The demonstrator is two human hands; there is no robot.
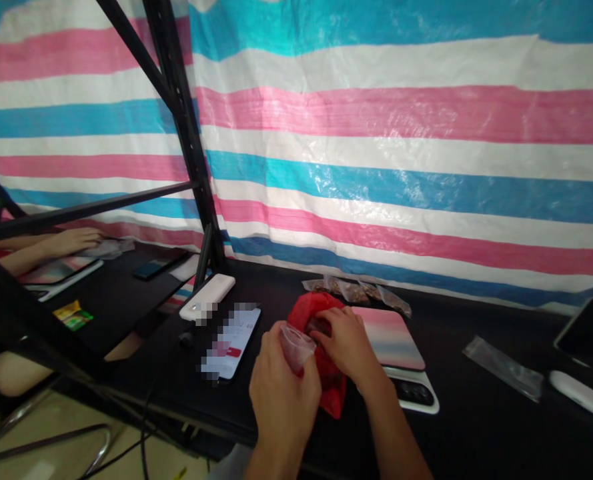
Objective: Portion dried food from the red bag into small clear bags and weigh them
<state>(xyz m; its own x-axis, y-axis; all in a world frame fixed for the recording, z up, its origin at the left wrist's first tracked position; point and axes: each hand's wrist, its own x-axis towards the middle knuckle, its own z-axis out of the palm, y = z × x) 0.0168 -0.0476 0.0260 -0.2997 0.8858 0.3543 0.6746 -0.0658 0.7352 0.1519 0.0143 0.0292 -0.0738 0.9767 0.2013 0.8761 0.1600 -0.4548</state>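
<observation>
Left hand (pixel 283 383): fingers curled partly closed, holding a small clear bag (pixel 297 347) between thumb and fingers, just left of the red bag (pixel 333 393). Right hand (pixel 349 343): fingers bent, thumb and fingertips at the mouth of the red bag, close to dark contents; cannot tell whether they grip any of it. The red bag sits on the black table (pixel 451 440), between the two hands and beside the scale (pixel 410 392). The scale has a pink-and-grey plate (pixel 393 339), partly covered by the right hand and forearm; its dark display shows no legible reading. Behind the red bag, a row of small filled bags (pixel 356 291) lies near the table's back edge, brown pieces visible through the plastic. Right of the scale, well apart: one flat clear strip (pixel 503 367), then a white oblong (pixel 581 393) next to a dark-screened device (pixel 590 337). Left of the left hand: a phone (pixel 236 340), screen lit and partly pixelated, with a white block (pixel 209 297) behind it. Striped sheeting (pixel 401 160) hangs behind the table; a black frame (pixel 189 147) stands at its left. Beyond the frame, a co-worker's hand (pixel 79 240) rests near crumpled clear plastic (pixel 109 249), and a yellow-green packet (pixel 73 315) lies on that second table.
</observation>
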